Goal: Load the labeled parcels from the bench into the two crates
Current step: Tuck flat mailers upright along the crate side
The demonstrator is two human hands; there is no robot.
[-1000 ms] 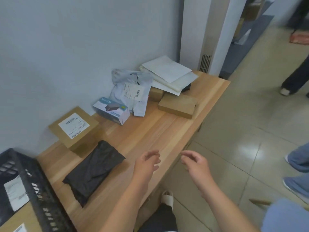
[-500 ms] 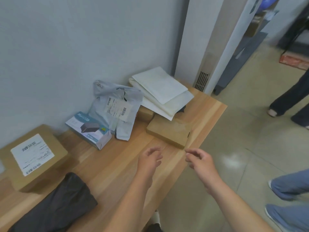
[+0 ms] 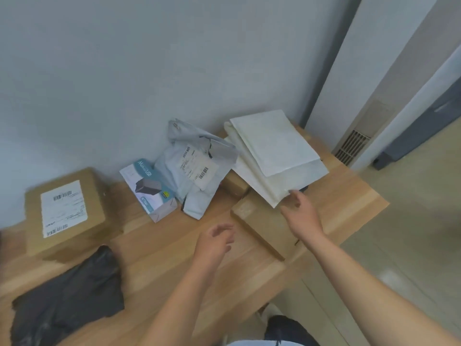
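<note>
The right hand (image 3: 300,213), fingers loosely spread, is hovering over a flat cardboard box (image 3: 262,231), fingertips at the lower corner of the stacked white padded mailers (image 3: 274,151); contact is unclear. The left hand (image 3: 214,242) is hanging relaxed above the table (image 3: 162,260), holding nothing. A labelled grey poly mailer (image 3: 197,168), USB box (image 3: 149,191), labelled brown carton (image 3: 64,211) and black bag (image 3: 67,295) are lying along the table.

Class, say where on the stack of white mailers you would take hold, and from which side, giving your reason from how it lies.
Probably the near corner of the white mailers, approached from the bench's front edge, where the right hand is. That corner juts out above the flat brown box, leaving room for fingers beneath and a thumb on top.
</note>
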